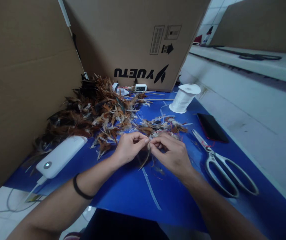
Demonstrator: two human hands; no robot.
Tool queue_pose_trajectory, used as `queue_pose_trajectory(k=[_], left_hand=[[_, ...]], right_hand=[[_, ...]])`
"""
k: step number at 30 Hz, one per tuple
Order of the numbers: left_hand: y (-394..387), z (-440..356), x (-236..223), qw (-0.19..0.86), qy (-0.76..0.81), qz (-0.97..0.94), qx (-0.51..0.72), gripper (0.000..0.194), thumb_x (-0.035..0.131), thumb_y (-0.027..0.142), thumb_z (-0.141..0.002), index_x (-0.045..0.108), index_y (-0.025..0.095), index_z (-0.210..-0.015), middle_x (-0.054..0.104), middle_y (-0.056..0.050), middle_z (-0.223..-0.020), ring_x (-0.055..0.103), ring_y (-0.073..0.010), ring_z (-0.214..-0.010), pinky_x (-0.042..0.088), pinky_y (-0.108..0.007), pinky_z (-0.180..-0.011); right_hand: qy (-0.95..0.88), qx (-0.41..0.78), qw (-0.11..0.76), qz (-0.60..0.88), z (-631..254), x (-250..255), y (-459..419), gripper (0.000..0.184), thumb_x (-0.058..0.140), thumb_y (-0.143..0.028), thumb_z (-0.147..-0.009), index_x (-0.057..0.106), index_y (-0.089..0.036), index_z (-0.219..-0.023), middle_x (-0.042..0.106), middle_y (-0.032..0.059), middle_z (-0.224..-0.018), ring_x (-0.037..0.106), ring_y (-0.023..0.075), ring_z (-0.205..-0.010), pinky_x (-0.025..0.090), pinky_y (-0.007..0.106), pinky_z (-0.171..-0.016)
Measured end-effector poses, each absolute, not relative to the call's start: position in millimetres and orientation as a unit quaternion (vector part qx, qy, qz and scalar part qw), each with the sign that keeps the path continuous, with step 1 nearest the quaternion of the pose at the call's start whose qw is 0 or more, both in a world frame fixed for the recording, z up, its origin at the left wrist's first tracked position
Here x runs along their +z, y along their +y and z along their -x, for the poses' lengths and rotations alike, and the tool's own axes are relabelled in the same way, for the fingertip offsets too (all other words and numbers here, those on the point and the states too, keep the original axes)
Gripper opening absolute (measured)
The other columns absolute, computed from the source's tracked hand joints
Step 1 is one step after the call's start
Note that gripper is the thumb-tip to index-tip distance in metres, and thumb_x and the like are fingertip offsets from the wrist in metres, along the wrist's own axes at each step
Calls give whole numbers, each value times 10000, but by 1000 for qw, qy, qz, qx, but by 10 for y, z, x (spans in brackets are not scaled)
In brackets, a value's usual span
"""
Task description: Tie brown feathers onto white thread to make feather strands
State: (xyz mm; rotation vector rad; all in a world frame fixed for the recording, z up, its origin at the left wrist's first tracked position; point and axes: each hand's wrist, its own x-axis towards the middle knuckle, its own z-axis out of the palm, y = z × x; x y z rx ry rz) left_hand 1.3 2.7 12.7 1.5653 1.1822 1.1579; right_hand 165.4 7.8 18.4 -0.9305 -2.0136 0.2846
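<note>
My left hand [130,146] and my right hand [171,153] meet above the middle of the blue table, with thumbs and fingers pinched close together. Between them is a small feather [146,161], its thin brownish end hanging below the fingertips; the pinched part is mostly hidden. A narrow translucent ribbon [151,190] runs from under the hands toward the table's front edge. Just beyond my fingers lies a row of brown and cream feathers [158,126], with bits of ribbon and red thread among them.
A large feather pile [107,111] covers the left back, beside a white power bank [61,156] with a cable. At right are big scissors [220,163], a dark phone [212,127] and a white ribbon spool [185,98]. Cardboard boxes [122,40] wall the back and left.
</note>
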Motion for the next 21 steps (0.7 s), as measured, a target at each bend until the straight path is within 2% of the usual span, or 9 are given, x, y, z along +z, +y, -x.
queue_pose_trajectory(k=[13,17,21], left_hand=[[18,-29,110,398,486,-639,445,197,562,307,-794,653,134,-770,646,-31,-677,586,-124,-619,475,-235,-610],[10,-17,127,375,466,-666,445,184,547,288,-811,649,138,-780,648,-25,-693,576,-118,-628,462,-228,-617],[-6,-16,134,369,448,-674,458,179,533,283,-827,650,149,-804,645,-18,-688,588,-119,-638,466,-231,-633]], right_hand=[[-810,103,422,394,-1636,186,73,88,541,-136,-751,590,-187,-699,566,1,-641,542,121,-595,443,238,-585],[-783,163,420,429,-1634,190,71,55,565,-155,-728,585,-187,-687,568,-11,-624,530,112,-570,433,231,-562],[-729,294,416,457,-1639,185,91,63,576,-227,-737,586,-184,-693,582,-17,-629,523,108,-559,423,225,-530]])
